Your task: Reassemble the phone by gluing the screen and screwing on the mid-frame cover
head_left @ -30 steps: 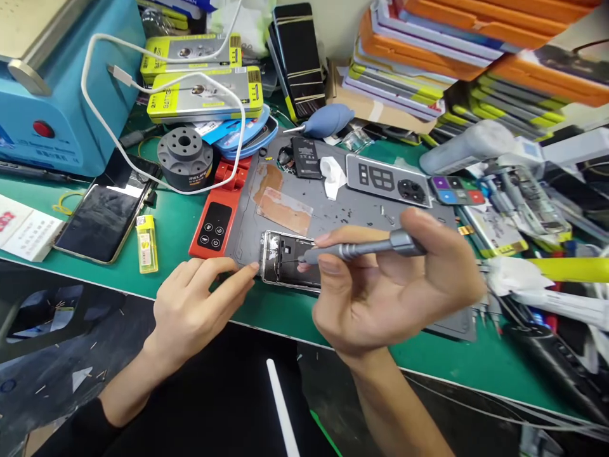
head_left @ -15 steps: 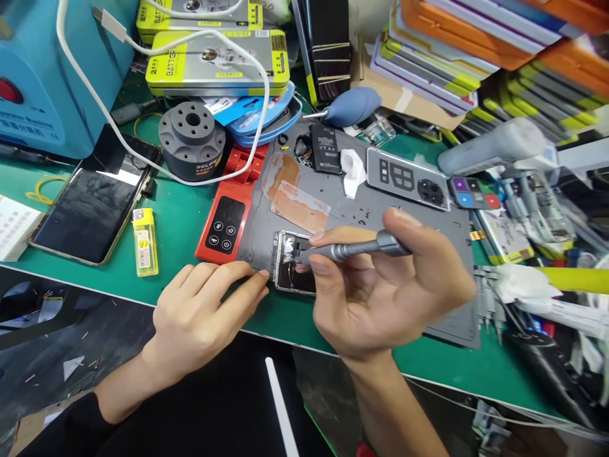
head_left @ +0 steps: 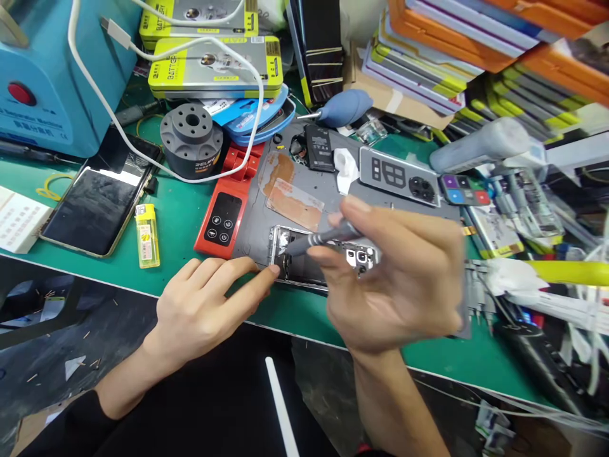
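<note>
An opened phone frame (head_left: 304, 257) lies on a grey work mat (head_left: 380, 203) near the table's front edge. My right hand (head_left: 399, 279) is closed round a grey screwdriver (head_left: 318, 238), whose tip points down-left into the frame's left end. The hand is blurred and covers the frame's right part. My left hand (head_left: 204, 304) rests on the green table, fingers stretched, with fingertips against the frame's left corner.
A red controller (head_left: 222, 222) borders the mat's left side. A dark phone (head_left: 90, 209), a yellow lighter (head_left: 146, 236) and a grey round holder (head_left: 191, 136) lie to the left. A phone back cover (head_left: 397, 174), a battery (head_left: 318, 147) and a blue blower (head_left: 345, 108) are behind. Stacked boxes fill the back right.
My right hand has shifted and tilted, with the screwdriver now lower and steeper over the frame's left end. More of the frame's middle shows. The left hand keeps its place.
</note>
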### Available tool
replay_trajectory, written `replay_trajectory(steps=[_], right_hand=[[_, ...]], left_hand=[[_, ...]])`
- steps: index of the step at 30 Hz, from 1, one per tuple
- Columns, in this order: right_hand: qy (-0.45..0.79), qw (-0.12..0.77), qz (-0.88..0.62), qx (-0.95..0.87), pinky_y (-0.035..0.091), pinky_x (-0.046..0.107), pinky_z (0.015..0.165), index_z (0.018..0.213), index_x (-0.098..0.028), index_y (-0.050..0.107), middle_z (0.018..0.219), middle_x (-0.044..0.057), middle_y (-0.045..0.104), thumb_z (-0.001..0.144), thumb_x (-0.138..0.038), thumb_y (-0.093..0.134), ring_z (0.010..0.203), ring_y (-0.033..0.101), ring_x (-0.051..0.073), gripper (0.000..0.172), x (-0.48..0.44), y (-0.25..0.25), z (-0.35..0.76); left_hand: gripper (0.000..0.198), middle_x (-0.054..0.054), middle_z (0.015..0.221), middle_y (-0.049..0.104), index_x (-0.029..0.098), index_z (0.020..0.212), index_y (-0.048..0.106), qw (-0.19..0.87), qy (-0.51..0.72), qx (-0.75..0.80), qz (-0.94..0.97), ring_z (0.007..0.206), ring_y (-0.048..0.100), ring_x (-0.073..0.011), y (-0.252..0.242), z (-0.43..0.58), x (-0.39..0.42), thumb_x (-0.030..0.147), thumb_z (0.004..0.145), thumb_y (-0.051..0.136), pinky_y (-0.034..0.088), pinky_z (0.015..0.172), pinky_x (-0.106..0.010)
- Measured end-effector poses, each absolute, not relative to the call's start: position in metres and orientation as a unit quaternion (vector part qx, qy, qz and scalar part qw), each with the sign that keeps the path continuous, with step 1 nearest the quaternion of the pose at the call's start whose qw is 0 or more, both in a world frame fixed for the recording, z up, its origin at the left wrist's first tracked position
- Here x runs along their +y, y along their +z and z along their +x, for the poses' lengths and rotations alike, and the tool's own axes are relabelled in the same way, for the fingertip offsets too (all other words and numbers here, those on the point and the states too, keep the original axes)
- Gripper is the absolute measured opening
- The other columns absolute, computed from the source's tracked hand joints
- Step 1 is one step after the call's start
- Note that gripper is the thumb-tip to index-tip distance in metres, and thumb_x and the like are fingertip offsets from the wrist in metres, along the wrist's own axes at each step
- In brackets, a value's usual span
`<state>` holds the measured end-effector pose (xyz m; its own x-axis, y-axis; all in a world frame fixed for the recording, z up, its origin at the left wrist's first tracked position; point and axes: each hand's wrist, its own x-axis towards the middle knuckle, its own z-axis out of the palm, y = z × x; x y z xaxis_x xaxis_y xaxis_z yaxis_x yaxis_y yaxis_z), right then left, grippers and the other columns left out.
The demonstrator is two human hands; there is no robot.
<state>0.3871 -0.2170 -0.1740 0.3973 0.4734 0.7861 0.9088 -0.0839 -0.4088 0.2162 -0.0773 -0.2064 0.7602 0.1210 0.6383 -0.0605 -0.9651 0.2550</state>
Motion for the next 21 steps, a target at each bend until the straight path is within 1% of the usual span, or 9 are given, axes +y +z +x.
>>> replay_trajectory(steps=[2, 4, 7, 9, 11, 13, 16, 18, 21], right_hand=[[-0.224, 0.474, -0.695, -0.493, 0.071, 0.045, 0.079, 0.155, -0.051, 0.071, 0.127, -0.004, 0.086, 0.103, -0.018, 0.082, 0.097, 0.083, 0.026, 0.063, -0.216, -0.173, 0.386], [-0.214, 0.479, -0.696, -0.49, 0.07, 0.045, 0.079, 0.154, -0.052, 0.071, 0.125, -0.004, 0.086, 0.103, -0.018, 0.083, 0.094, 0.082, 0.025, 0.062, -0.215, -0.173, 0.387], [-0.197, 0.481, -0.694, -0.499, 0.069, 0.044, 0.078, 0.157, -0.051, 0.067, 0.13, -0.005, 0.085, 0.105, -0.018, 0.078, 0.092, 0.082, 0.023, 0.063, -0.215, -0.173, 0.39], [-0.216, 0.471, -0.685, -0.512, 0.068, 0.041, 0.079, 0.158, -0.05, 0.066, 0.131, -0.006, 0.085, 0.105, -0.018, 0.078, 0.09, 0.081, 0.02, 0.064, -0.215, -0.173, 0.393], [-0.228, 0.46, -0.682, -0.521, 0.068, 0.041, 0.085, 0.158, -0.048, 0.066, 0.132, -0.007, 0.086, 0.105, -0.018, 0.078, 0.095, 0.081, 0.019, 0.063, -0.214, -0.172, 0.395], [-0.223, 0.463, -0.682, -0.52, 0.068, 0.041, 0.085, 0.158, -0.047, 0.067, 0.134, -0.006, 0.085, 0.107, -0.017, 0.073, 0.096, 0.081, 0.019, 0.06, -0.213, -0.171, 0.396], [-0.226, 0.454, -0.686, -0.521, 0.068, 0.041, 0.082, 0.158, -0.044, 0.067, 0.134, -0.004, 0.086, 0.107, -0.019, 0.075, 0.092, 0.081, 0.021, 0.057, -0.212, -0.169, 0.395], [-0.212, 0.45, -0.695, -0.519, 0.069, 0.042, 0.084, 0.158, -0.045, 0.066, 0.133, -0.005, 0.086, 0.108, -0.019, 0.074, 0.094, 0.082, 0.022, 0.058, -0.212, -0.168, 0.394], [-0.213, 0.456, -0.693, -0.516, 0.069, 0.043, 0.081, 0.154, -0.048, 0.068, 0.126, -0.005, 0.087, 0.107, -0.019, 0.075, 0.089, 0.081, 0.021, 0.055, -0.211, -0.166, 0.394]], left_hand=[[0.04, -0.003, 0.119, 0.084, 0.026, 0.152, 0.07, 0.111, 0.302, -0.018, 0.947, 0.09, 0.07, -0.0185, -0.205, 0.215, -0.078, 0.015, 0.114, 0.067, 0.049, 0.076, -0.037], [0.044, -0.004, 0.121, 0.082, 0.026, 0.156, 0.068, 0.089, 0.266, -0.033, 0.959, 0.092, 0.069, -0.0192, -0.204, 0.215, -0.079, 0.014, 0.114, 0.063, 0.05, 0.079, -0.038], [0.045, -0.005, 0.122, 0.081, 0.025, 0.156, 0.068, 0.089, 0.258, -0.015, 0.962, 0.092, 0.067, -0.02, -0.204, 0.215, -0.081, 0.017, 0.113, 0.067, 0.05, 0.08, -0.038], [0.043, -0.005, 0.123, 0.08, 0.025, 0.156, 0.068, 0.1, 0.258, -0.006, 0.961, 0.092, 0.065, -0.021, -0.204, 0.215, -0.081, 0.02, 0.113, 0.069, 0.049, 0.079, -0.038], [0.039, -0.005, 0.122, 0.08, 0.024, 0.153, 0.07, 0.106, 0.257, -0.003, 0.961, 0.092, 0.064, -0.022, -0.202, 0.217, -0.082, 0.022, 0.115, 0.067, 0.048, 0.079, -0.039], [0.035, -0.005, 0.122, 0.08, 0.023, 0.151, 0.071, 0.106, 0.256, -0.003, 0.961, 0.091, 0.063, -0.0226, -0.2, 0.219, -0.082, 0.024, 0.116, 0.066, 0.048, 0.078, -0.039], [0.035, -0.005, 0.123, 0.08, 0.021, 0.15, 0.07, 0.094, 0.242, -0.01, 0.966, 0.09, 0.063, -0.0229, -0.196, 0.221, -0.083, 0.024, 0.116, 0.065, 0.049, 0.076, -0.04], [0.036, -0.006, 0.122, 0.08, 0.019, 0.151, 0.069, 0.087, 0.23, -0.021, 0.969, 0.089, 0.064, -0.0227, -0.194, 0.222, -0.082, 0.025, 0.116, 0.064, 0.05, 0.075, -0.04], [0.037, -0.007, 0.123, 0.08, 0.018, 0.152, 0.068, 0.083, 0.229, -0.031, 0.969, 0.09, 0.066, -0.0215, -0.194, 0.222, -0.081, 0.019, 0.115, 0.064, 0.054, 0.077, -0.039]])
